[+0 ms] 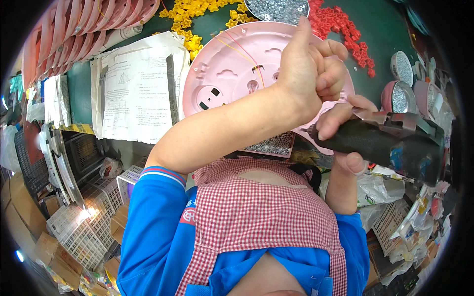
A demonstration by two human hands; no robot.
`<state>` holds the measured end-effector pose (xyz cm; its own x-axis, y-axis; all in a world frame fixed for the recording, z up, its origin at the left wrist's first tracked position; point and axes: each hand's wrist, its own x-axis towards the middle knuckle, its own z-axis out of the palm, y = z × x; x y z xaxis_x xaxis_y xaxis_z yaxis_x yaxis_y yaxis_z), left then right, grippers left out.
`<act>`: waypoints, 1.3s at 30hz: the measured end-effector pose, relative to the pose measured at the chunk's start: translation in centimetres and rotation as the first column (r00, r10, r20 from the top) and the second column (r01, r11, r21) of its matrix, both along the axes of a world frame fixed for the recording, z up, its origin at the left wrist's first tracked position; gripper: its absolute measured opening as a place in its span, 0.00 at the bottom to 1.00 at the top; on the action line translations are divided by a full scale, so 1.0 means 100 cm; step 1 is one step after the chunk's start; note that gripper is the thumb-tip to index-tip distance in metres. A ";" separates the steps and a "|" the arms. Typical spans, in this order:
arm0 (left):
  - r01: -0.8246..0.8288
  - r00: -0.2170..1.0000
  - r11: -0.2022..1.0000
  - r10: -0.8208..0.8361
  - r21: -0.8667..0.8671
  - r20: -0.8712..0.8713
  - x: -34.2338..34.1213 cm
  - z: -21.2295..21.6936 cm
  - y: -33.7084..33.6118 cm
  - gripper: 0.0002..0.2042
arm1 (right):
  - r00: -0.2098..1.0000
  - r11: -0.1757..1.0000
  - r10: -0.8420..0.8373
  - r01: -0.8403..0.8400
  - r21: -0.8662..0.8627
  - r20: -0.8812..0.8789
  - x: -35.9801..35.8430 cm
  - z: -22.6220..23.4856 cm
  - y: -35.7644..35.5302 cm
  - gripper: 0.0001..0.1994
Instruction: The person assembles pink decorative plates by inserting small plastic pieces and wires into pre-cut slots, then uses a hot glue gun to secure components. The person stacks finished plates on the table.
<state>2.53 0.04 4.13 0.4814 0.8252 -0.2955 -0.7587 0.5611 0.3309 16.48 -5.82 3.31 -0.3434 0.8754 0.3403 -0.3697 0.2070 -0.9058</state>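
A round pink plastic shell (222, 64) lies on the green table, with a thin red and a thin yellow wire running across its inside. My left hand (313, 71) is over the shell's right half, thumb stretched up and fingers curled inward; whatever may be in the curled fingers is hidden. At the shell's lower right, my right hand (340, 123) is wrapped round a black power screwdriver (390, 140). The tool lies nearly level, its narrow tip pointing left near the shell's rim.
Yellow star-shaped pieces (190, 22), a bowl of small metal parts (276, 9) and red pieces (340, 27) spread behind the shell. Papers (136, 91) and stacked pink shells (69, 37) are left. Screw-filled cups (402, 98) stand right; a screw tray (271, 145) sits in front.
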 end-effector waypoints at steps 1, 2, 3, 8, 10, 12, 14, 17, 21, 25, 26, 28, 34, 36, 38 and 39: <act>-0.005 1.000 1.000 0.005 -0.013 -0.027 -0.004 -0.002 0.000 0.36 | 0.999 0.999 -0.045 0.045 -0.012 -0.002 0.004 0.001 0.002 0.45; 0.006 0.999 1.000 -0.007 -0.023 -0.035 -0.006 -0.001 0.001 0.36 | 0.995 0.995 -0.101 0.101 -0.022 0.008 0.009 0.005 0.004 0.44; -0.001 0.990 1.000 0.004 0.015 -0.138 -0.008 -0.001 0.001 0.35 | 0.991 0.994 -0.057 0.067 0.083 -0.122 0.022 0.006 0.015 0.41; 0.069 0.904 0.992 -0.019 0.102 -0.427 -0.037 -0.005 0.000 0.31 | 0.827 0.823 -0.482 0.540 0.175 -0.289 0.085 -0.002 0.065 0.32; 0.137 0.848 0.975 -0.026 0.172 -0.530 -0.035 -0.006 0.004 0.30 | 0.777 0.751 -0.623 0.626 0.209 -0.088 0.100 -0.010 0.083 0.30; 0.173 0.752 0.960 0.014 0.219 -0.659 -0.032 -0.005 0.007 0.29 | 0.722 0.700 -0.691 0.660 0.273 0.025 0.091 -0.016 0.089 0.28; 0.205 0.690 0.906 0.134 0.371 -0.711 -0.027 -0.009 0.012 0.29 | 0.700 0.674 -0.714 0.696 0.246 -0.026 0.093 -0.039 0.097 0.27; 0.278 0.622 0.835 0.220 0.475 -0.751 -0.021 -0.023 0.017 0.22 | 0.710 0.679 -0.698 0.698 0.227 -0.094 0.095 -0.056 0.107 0.26; 0.497 0.443 0.673 0.347 0.548 -0.827 -0.001 -0.031 0.023 0.09 | 0.760 0.726 -0.643 0.644 0.241 -0.091 0.088 -0.064 0.123 0.25; 0.641 0.307 0.361 0.688 0.677 -0.658 0.006 -0.034 0.032 0.05 | 0.789 0.785 -0.563 0.604 0.137 -0.247 0.088 -0.059 0.123 0.25; 0.665 0.266 0.295 0.766 0.687 -0.586 0.006 -0.041 0.036 0.05 | 0.719 0.697 -0.695 0.682 0.223 -0.029 0.082 -0.038 0.115 0.28; 0.701 0.231 0.208 0.838 0.682 -0.494 0.012 -0.041 0.041 0.06 | 0.862 0.840 -0.378 0.472 0.266 -0.337 0.098 -0.014 0.110 0.29; 0.710 0.223 0.303 0.759 0.635 -0.611 0.026 -0.042 0.035 0.05 | 0.932 0.914 -0.169 0.270 0.303 -0.322 0.072 0.016 0.080 0.36; 0.676 0.260 0.327 0.733 0.660 -0.629 0.022 -0.047 0.031 0.05 | 0.934 0.917 -0.169 0.266 0.298 -0.313 0.065 0.014 0.077 0.36; 0.736 0.214 0.310 0.738 0.602 -0.641 0.016 -0.048 0.027 0.05 | 0.923 0.908 -0.215 0.309 0.284 -0.318 0.061 0.012 0.073 0.37; 0.763 0.194 0.298 0.740 0.573 -0.644 0.012 -0.048 0.026 0.05 | 0.916 0.901 -0.242 0.334 0.277 -0.320 0.059 0.011 0.071 0.37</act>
